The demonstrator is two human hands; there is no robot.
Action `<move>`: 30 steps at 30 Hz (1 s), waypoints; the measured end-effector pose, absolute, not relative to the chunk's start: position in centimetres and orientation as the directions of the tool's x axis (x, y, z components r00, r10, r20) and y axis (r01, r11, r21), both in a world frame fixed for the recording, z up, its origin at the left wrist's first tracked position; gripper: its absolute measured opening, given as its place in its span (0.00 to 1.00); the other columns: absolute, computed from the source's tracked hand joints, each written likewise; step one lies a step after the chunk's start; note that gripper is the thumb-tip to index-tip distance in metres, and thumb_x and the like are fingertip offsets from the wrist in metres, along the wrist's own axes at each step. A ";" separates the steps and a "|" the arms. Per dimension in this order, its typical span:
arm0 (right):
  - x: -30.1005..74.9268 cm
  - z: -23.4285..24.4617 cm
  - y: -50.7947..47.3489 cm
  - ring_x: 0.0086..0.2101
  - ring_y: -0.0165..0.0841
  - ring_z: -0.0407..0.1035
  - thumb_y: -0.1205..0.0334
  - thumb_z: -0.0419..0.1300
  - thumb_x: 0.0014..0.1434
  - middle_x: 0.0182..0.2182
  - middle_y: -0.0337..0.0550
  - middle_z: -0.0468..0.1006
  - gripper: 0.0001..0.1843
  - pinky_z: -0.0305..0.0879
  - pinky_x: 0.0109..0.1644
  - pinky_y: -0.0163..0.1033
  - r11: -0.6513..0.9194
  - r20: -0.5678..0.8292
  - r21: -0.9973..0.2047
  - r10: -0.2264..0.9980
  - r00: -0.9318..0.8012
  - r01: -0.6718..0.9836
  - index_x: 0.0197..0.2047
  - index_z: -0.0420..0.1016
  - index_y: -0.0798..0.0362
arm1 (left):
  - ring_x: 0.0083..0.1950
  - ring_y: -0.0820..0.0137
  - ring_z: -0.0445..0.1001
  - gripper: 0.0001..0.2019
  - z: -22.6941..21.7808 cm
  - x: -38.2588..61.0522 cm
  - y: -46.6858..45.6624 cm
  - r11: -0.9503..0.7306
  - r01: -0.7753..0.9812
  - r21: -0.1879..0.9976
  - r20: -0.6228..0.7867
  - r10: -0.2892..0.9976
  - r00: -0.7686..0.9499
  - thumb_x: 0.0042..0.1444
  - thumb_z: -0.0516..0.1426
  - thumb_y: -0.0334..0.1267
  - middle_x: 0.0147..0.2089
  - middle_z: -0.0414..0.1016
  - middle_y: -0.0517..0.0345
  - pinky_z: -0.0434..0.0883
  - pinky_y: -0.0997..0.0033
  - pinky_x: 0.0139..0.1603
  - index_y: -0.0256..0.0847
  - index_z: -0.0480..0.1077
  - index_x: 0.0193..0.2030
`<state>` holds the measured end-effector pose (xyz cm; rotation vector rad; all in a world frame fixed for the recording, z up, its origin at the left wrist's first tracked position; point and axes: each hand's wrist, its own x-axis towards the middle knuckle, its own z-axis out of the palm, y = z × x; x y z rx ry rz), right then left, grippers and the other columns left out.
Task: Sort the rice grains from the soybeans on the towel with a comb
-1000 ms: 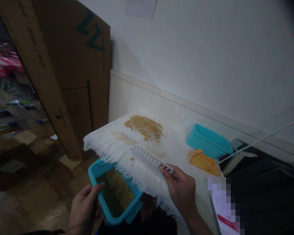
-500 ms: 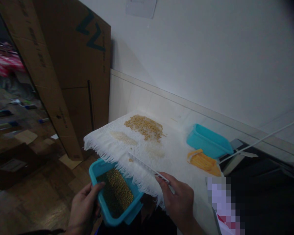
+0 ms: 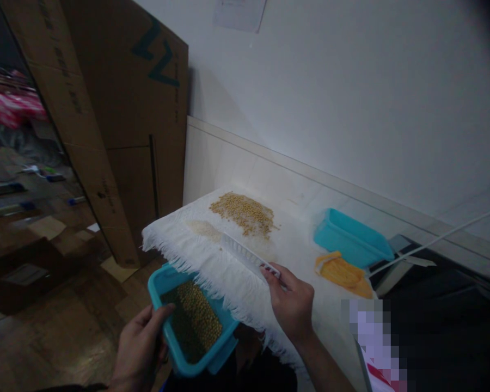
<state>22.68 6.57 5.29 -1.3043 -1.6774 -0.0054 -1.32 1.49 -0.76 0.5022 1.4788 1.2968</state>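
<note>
Fringe (image 3: 222, 295) overhangs tub (image 3: 178, 354) pinched by left hand (image 3: 141, 337), bare cloth (image 3: 224, 272) between fringe and strip (image 3: 248, 258) pinched by right hand (image 3: 292, 302)

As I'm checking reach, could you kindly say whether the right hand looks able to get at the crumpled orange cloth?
Probably yes: the cloth lies uncovered near the right hand, though that hand's grip holds a white, slotted plastic strip.

The slotted tool (image 3: 245, 257) looks like smooth plastic. Below it spreads matt woven cloth (image 3: 175, 235) with a rough, stringy fringe. Left of the tool, the near tub (image 3: 191, 368) is smooth, faintly shiny plastic and the tall carton (image 3: 133, 111) matt cardboard. Right of it sit another plastic tub (image 3: 353, 239), smooth-walled, and soft, wrinkled yellow fabric (image 3: 343, 274).
</note>
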 end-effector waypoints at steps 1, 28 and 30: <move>22.7 5.4 6.5 0.27 0.32 0.77 0.63 0.59 0.58 0.29 0.40 0.82 0.07 0.70 0.33 0.31 0.436 0.670 -0.520 0.742 0.034 0.735 0.37 0.78 0.52 | 0.07 0.79 0.51 0.14 -0.8 -1.4 1.5 0.324 -0.315 0.892 -0.428 0.830 -0.357 0.45 0.59 0.48 0.06 0.55 0.71 0.48 0.81 0.08 0.43 0.64 0.18; 29.8 7.0 16.9 0.30 0.37 0.74 0.52 0.64 0.48 0.28 0.42 0.81 0.18 0.67 0.35 0.38 0.270 0.457 -0.776 0.863 0.214 0.570 0.36 0.79 0.57 | 0.08 0.79 0.52 0.16 -0.5 -1.3 1.7 0.317 -0.318 0.894 -0.421 0.835 -0.353 0.42 0.62 0.49 0.05 0.56 0.70 0.49 0.81 0.08 0.42 0.65 0.17; 30.0 6.7 17.4 0.30 0.37 0.74 0.51 0.64 0.47 0.28 0.42 0.81 0.18 0.67 0.34 0.37 0.264 0.443 -0.787 0.870 0.214 0.558 0.35 0.79 0.57 | 0.08 0.79 0.53 0.14 -0.6 -1.3 1.7 0.331 -0.312 0.891 -0.431 0.832 -0.349 0.42 0.62 0.48 0.06 0.57 0.70 0.51 0.81 0.09 0.42 0.66 0.18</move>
